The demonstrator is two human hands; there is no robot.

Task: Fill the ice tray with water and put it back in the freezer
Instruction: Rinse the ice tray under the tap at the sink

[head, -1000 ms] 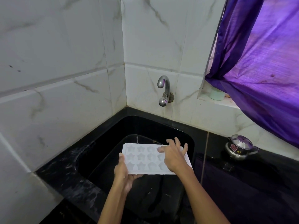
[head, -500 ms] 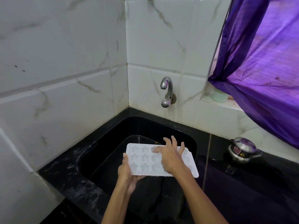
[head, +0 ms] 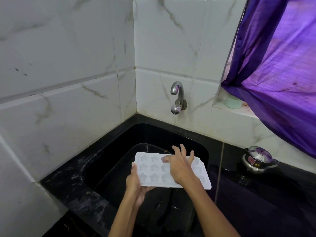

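A white ice tray [head: 154,170] with star-shaped moulds is held level over the black sink [head: 119,161]. My left hand [head: 135,185] grips its near left corner from below, thumb on the rim. My right hand [head: 180,165] lies flat on top of the tray's middle, fingers spread, one fingertip in a mould. A chrome tap [head: 177,96] sticks out of the tiled wall above the sink, well beyond the tray; no water is running from it. The freezer is not in view.
White marble tiles close in the corner to the left and behind. A purple curtain [head: 277,65] hangs at the right over a sill with a pale green cup [head: 233,101]. A small steel pressure cooker [head: 258,161] stands on the black counter [head: 256,194].
The tray and both hands have stayed over the sink, drifting slightly right. My right hand's fingers have shifted a little across the moulds.
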